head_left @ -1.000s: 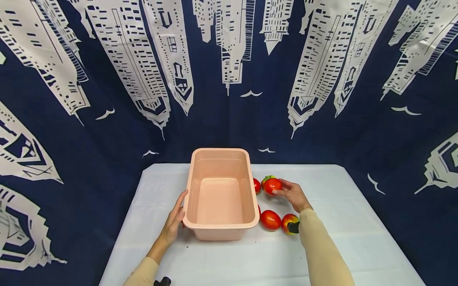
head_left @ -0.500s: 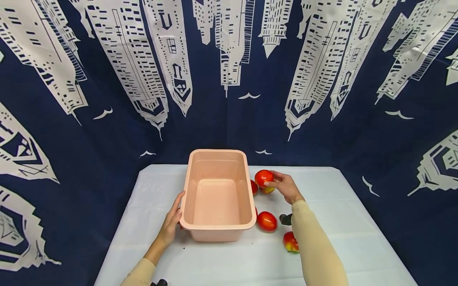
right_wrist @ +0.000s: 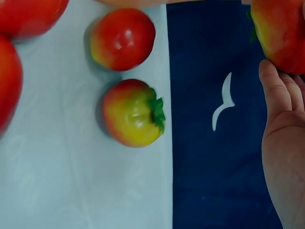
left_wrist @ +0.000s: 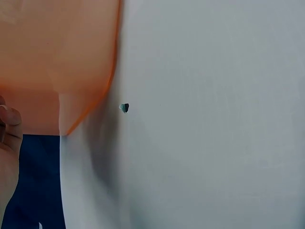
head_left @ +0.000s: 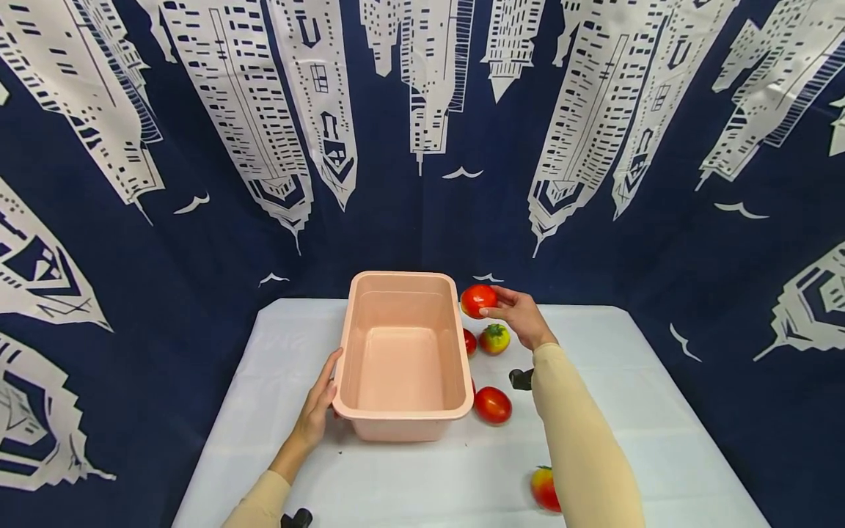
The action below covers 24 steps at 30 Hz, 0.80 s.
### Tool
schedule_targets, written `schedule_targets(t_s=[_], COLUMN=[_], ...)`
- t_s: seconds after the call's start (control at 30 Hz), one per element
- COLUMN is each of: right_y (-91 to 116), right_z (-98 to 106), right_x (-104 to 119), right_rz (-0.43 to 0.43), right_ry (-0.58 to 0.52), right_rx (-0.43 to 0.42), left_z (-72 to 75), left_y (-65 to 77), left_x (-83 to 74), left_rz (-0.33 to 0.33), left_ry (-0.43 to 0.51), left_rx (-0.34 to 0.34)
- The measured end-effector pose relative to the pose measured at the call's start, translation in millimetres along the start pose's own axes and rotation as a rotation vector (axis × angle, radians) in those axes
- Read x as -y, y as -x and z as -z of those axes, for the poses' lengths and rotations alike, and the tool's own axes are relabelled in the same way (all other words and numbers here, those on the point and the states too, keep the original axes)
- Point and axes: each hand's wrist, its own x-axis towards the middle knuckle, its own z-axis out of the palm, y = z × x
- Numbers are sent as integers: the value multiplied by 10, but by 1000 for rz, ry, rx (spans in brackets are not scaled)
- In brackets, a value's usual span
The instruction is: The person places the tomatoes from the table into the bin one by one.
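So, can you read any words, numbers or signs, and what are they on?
None that I can read: no writing shows on the pink tub, held red fruit or white table.
The blue cloth has a mark like a U, probably just part of a printed building.

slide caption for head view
Red fruit in the right grip near a pink bin; left grip at the bin's side.

An orange bin (left_wrist: pixel 57 47) fills the upper left, its rightmost edge a brighter line. At the left edge is part of the left hand (left_wrist: pixel 8 157), its fingertips overlapping the bin; contact is hard to judge. Dark blue cloth (left_wrist: pixel 40 176) shows lower left. Elsewhere spreads a white surface (left_wrist: pixel 205 119), with a small dark speck (left_wrist: pixel 124 108) left of centre.
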Motion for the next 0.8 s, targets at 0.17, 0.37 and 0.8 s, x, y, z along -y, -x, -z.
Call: schedule_targets(t_s=[0.17,0.37,0.8], right_y=[-28,-66,-149], right_z=[-115,-257,-601], right_x=[118,220,275], right_rz=[3,-1,-30], right_ry=[-11,-36,0], right_rx=[11,37,63], left_z=[2,-14,-16], left_y=[-7,-9,1], left_x=[37,11,-2], left_rz=[-17,-2,49], left_ry=[20,18,10], left_rx=[0,1,-33])
